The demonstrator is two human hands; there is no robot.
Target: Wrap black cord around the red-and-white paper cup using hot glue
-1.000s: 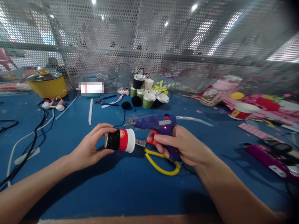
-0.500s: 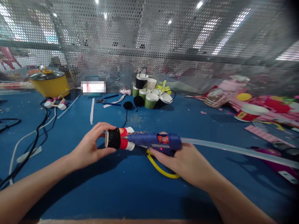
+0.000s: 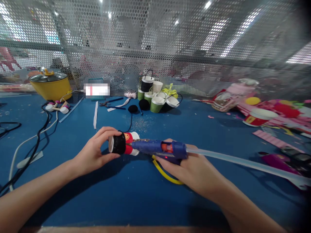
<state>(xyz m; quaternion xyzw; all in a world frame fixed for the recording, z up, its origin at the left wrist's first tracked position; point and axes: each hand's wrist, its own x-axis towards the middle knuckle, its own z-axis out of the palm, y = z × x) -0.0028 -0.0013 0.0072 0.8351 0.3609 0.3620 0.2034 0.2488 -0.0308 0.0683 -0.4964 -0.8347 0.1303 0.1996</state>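
Note:
Lying on its side in the air, a small paper cup point(image 3: 128, 148) is held by my left hand point(image 3: 98, 149), its fingers and thumb closed around the base end. Black cord wraps the cup's base half; the rest is red, with a white rim to the right. My right hand point(image 3: 188, 165) grips a blue hot glue gun point(image 3: 155, 148) with a small red light. The gun's nozzle is at the red part of the cup, and whether it touches I cannot tell. A long clear glue stick point(image 3: 225, 156) trails out of its back end. Black cord point(image 3: 131, 121) runs from the cup toward a black ball of cord point(image 3: 132, 109).
Behind stand several cord-wrapped cups point(image 3: 157, 103) with handles. Pliers point(image 3: 113, 104) and white strips point(image 3: 95, 115) lie to their left, near a yellow pot point(image 3: 51, 87) and cables point(image 3: 40, 136). Pink craft pieces and a red-white bowl point(image 3: 259, 117) are at right. A perforated metal screen point(image 3: 155, 38) closes the back.
The rear of the glue gun has dipped slightly, and the glue stick hangs lower at the right. The cup and my left hand are almost where they were.

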